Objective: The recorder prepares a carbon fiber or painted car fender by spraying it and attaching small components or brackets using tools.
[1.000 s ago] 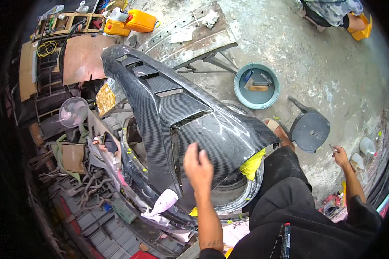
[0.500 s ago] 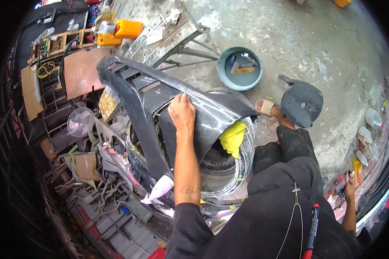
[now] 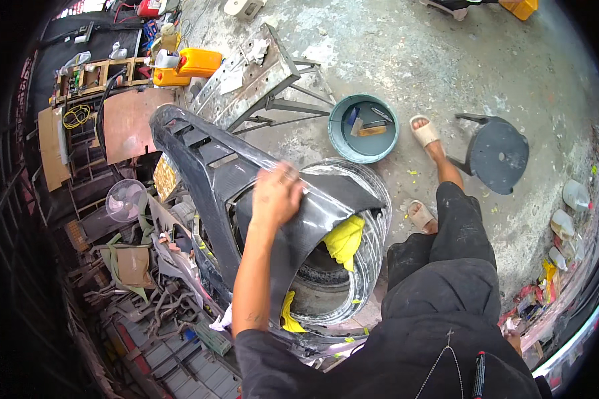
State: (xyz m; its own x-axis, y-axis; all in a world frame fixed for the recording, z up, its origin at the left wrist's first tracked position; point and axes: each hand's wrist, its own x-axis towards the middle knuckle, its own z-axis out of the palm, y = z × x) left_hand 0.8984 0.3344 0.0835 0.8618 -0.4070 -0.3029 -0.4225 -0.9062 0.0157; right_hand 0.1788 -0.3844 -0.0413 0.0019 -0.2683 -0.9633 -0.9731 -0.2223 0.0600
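A dark car fender (image 3: pixel 243 156) with slotted vents lies across stacked tires (image 3: pixel 373 233). On its glossy upper ridge rests my left hand (image 3: pixel 277 193), fingers bent and pressed together, slightly blurred. Anything under those fingers is hidden. A yellow cloth (image 3: pixel 345 243) hangs from the fender's wheel arch, and another yellow cloth (image 3: pixel 289 314) sits lower by the tires. My right hand (image 3: pixel 512 338) is low at the right, beside my body and near a pile of colourful litter (image 3: pixel 531 302). Most of it is covered, so its grip does not show.
Beyond the tires stands a teal bucket (image 3: pixel 334 136) with water and several sanding tools. A dark plastic stool (image 3: pixel 502 156) is right of my feet. A metal stand (image 3: pixel 266 63) and yellow jerrycans (image 3: pixel 201 62) are at the back left. Scrap parts (image 3: pixel 173 292) crowd the left; plastic jugs (image 3: pixel 576 195) line the right.
My left hand has shifted slightly left and down in the picture, still on the fender. My right hand has dropped lower and toward my body. One foot has stepped forward.
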